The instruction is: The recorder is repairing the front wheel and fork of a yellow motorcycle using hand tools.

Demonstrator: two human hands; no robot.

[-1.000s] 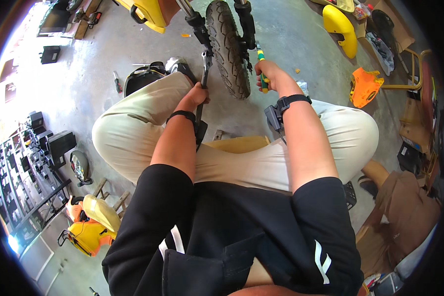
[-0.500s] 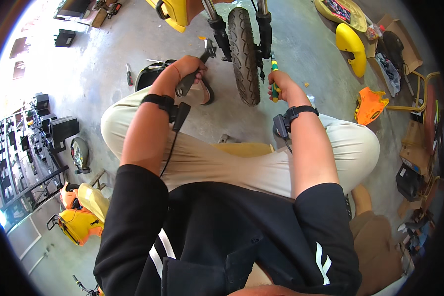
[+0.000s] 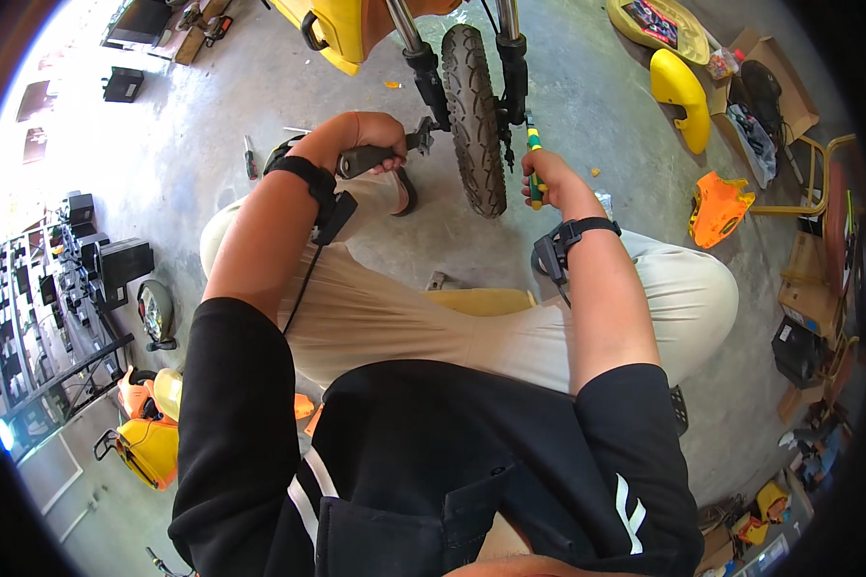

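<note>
The front tyre (image 3: 474,125) hangs between the left fork leg (image 3: 425,77) and the right fork leg (image 3: 513,82) of a yellow vehicle (image 3: 332,29). My left hand (image 3: 375,144) is closed around a dark metal wrench (image 3: 419,137), held nearly sideways, its head close to the bottom of the left fork leg. My right hand (image 3: 541,178) grips a green and yellow handled tool (image 3: 535,135), which points up to the lower end of the right fork leg; whether its tip touches there, I cannot make out.
Yellow panels (image 3: 678,101) and an orange part (image 3: 717,207) lie at right, beside boxes (image 3: 775,87) and a chair frame (image 3: 818,183). A screwdriver (image 3: 250,159) lies left. A black metal rack (image 3: 29,317) and yellow parts (image 3: 144,447) are at lower left.
My left hand has risen and turned, swinging the wrench from upright to nearly sideways. My right hand shifted slightly right and down. The other person at lower right has left the view.
</note>
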